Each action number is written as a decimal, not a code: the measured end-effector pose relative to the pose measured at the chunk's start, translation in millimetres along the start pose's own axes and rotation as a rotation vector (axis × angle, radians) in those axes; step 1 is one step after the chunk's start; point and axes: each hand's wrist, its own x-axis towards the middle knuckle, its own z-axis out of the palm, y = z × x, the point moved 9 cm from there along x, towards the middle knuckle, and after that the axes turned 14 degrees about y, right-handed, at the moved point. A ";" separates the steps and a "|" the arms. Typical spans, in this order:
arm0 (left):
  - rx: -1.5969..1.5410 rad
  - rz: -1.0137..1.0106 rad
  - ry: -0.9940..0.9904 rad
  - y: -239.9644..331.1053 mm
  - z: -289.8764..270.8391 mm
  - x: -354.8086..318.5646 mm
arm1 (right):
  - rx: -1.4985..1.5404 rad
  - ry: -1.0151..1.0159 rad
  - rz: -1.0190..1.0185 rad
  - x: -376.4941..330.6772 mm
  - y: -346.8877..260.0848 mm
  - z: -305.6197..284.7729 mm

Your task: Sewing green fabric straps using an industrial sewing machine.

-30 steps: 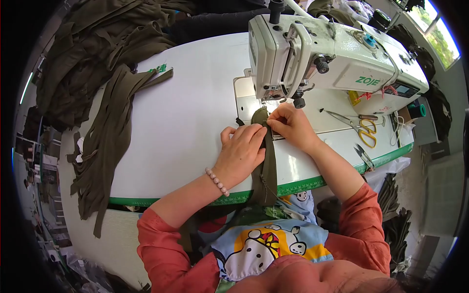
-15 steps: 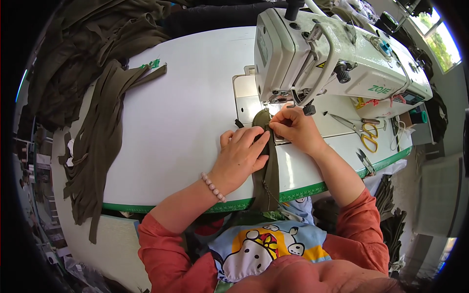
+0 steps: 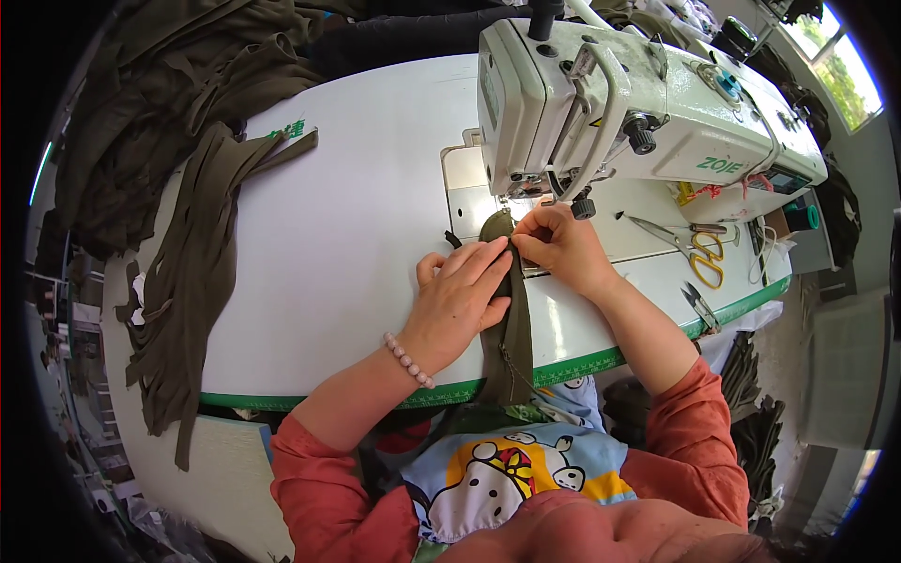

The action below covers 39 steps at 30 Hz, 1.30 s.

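An olive fabric strip (image 3: 518, 324) lies lengthwise beneath the head of a white sewing machine (image 3: 601, 117), its far end on the metal plate (image 3: 469, 205) close to the needle area and its near end reaching over the table's green edging (image 3: 587, 364). The left hand (image 3: 458, 298) rests on the strip palm down, fingers extended and grasping nothing — a beaded bracelet (image 3: 410, 362) circles the wrist — while the right hand (image 3: 565, 251) pinches the strip's right side between thumb and fingertips, just beside the left fingertips. To the right on the white table (image 3: 347, 253) lie gold-handled scissors (image 3: 706, 261) and, nearer, small thread snips (image 3: 699, 306). At left, a bundle of olive strips (image 3: 192, 258) drapes over the table's edge; beyond it, at far left, rises a heap of dark olive cloth (image 3: 150, 122). A bright window (image 3: 847, 80) stands at far right.
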 end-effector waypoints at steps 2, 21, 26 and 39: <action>0.015 0.013 -0.001 1.9 -0.3 0.1 | -0.027 -0.010 0.000 0.4 -0.8 -0.3; 0.038 0.035 -0.068 0.1 2.2 4.5 | -0.089 0.071 -0.133 -1.3 -4.3 -0.3; 0.033 0.004 -0.119 0.8 3.2 4.8 | -0.205 0.148 -0.489 -17.5 -28.5 -5.2; 0.021 -0.023 -0.159 2.4 1.6 2.7 | -0.569 0.019 -0.758 -38.9 -47.2 -1.2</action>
